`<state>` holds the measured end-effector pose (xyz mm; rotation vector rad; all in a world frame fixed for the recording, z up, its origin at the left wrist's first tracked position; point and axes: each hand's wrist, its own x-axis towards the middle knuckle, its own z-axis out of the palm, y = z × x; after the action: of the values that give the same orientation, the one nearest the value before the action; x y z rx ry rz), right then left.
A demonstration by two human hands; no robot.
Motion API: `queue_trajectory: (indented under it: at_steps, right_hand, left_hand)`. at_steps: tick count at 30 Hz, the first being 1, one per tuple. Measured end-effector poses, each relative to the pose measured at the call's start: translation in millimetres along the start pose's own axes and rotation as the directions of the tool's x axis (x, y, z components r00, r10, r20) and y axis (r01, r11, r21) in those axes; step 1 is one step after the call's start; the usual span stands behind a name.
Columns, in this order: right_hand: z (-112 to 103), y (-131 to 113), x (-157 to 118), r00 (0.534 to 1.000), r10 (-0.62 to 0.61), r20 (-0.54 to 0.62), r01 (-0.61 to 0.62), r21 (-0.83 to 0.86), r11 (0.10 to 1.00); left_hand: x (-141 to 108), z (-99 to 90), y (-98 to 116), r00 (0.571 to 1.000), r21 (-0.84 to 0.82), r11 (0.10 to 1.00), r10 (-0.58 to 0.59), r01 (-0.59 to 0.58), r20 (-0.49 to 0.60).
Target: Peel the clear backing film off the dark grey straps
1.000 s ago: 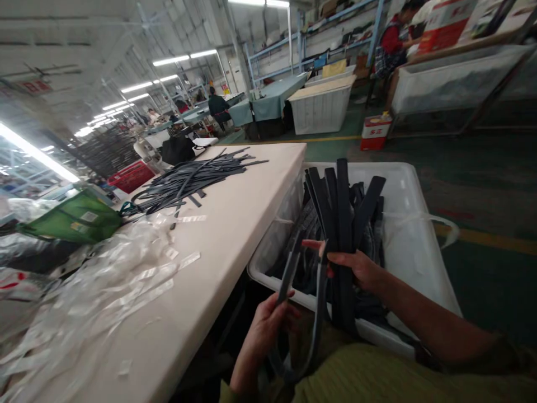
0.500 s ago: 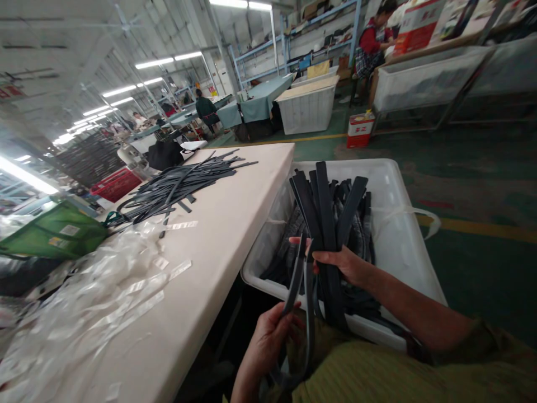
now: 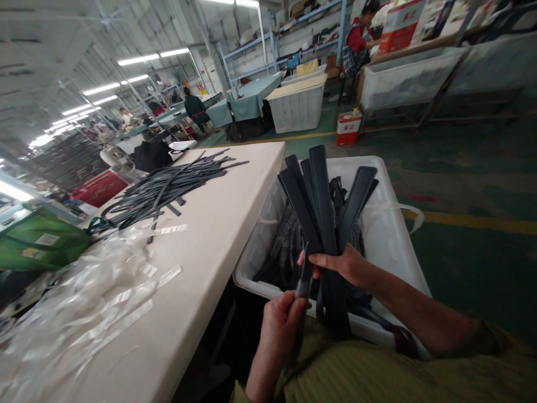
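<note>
My right hand (image 3: 342, 262) is closed around a bundle of dark strips (image 3: 324, 196), which fans out above the fist and hangs down below it. Just lower and to the left, my left hand (image 3: 283, 316) pinches a narrower dark strip (image 3: 305, 282) between thumb and fingers. The upper end of that strip meets the bundle by my right thumb; its lower part is mostly hidden by my left hand. Behind and below both hands is a white plastic bin (image 3: 405, 246) holding many more dark strips (image 3: 285, 246).
A pale table (image 3: 210, 224) on the left bears a pile of thin dark strips (image 3: 168, 187) and crumpled clear plastic strips (image 3: 84, 296). A green bag (image 3: 46, 235) lies at far left. A red-and-white tin (image 3: 348, 129) stands on the floor. Other people sit working farther back.
My left hand has risen closer to my right hand, and the loop of its strip is no longer visible. The bundle is lifted slightly and spread wider. The view has shifted a little.
</note>
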<state>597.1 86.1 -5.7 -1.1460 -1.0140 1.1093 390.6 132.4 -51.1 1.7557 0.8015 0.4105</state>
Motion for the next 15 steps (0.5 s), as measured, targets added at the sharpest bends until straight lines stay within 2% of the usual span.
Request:
queue_trajectory:
  at_steps: [4, 8, 10, 12, 15]
  right_hand:
    - [-25, -12, -9, 0.983, -0.115, -0.141, 0.098, -0.125, 0.987]
    - [-50, -33, -15, 0.950, -0.168, -0.264, 0.115, -0.205, 0.972]
    - [-66, -47, -15, 0.898, -0.264, -0.353, 0.171, -0.274, 0.946]
    - [-83, -60, -12, 0.831, -0.376, -0.409, 0.220, -0.379, 0.899]
    - [-108, -71, 1, 0.772, -0.476, -0.422, 0.179, -0.575, 0.798]
  left_hand:
    - [-7, 17.5, -12, 1.000, 0.224, 0.974, 0.019, -0.019, -0.002]
    - [-6, 17.4, -12, 0.994, 0.235, 0.970, 0.083, -0.064, -0.072]
    - [-5, 9.6, -16, 0.984, 0.174, 0.982, 0.100, -0.074, -0.149]
    - [-7, -0.5, -26, 0.974, 0.101, 0.994, 0.051, -0.029, -0.220]
    - [-13, -14.2, -44, 0.963, 0.025, 0.999, -0.040, 0.049, -0.265]
